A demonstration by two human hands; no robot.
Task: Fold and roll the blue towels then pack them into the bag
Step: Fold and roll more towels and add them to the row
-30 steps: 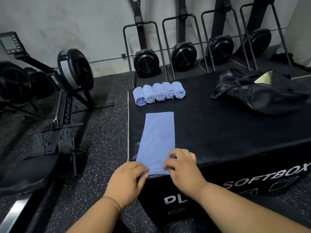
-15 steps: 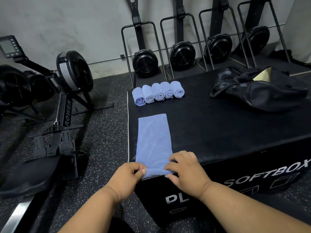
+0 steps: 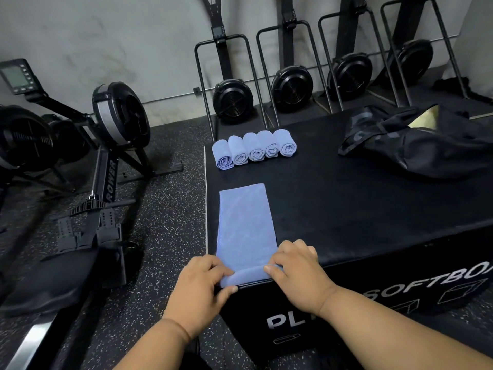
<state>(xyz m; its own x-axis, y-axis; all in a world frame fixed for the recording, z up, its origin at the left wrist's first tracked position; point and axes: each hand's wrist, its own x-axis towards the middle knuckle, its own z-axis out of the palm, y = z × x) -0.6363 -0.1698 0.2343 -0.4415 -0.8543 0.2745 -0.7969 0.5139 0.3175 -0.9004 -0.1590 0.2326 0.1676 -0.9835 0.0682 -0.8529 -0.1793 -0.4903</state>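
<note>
Since earlier, both hands pinch folded towel's now-curled edge; five rolls, seemingly open bag beyond.

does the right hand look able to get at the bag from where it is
Probably yes: the bag lies on the box top with bare surface between, but the right hand must first drop the towel.

Box: black padded plyo box fills centre and right of frame; white lettering "SOFTBO" and "PL" on its near face
Left of frame: black rowing machine on speckled rubber floor; monitor at upper left
Top of frame: four black fan-wheel machines upright against pale wall
</note>
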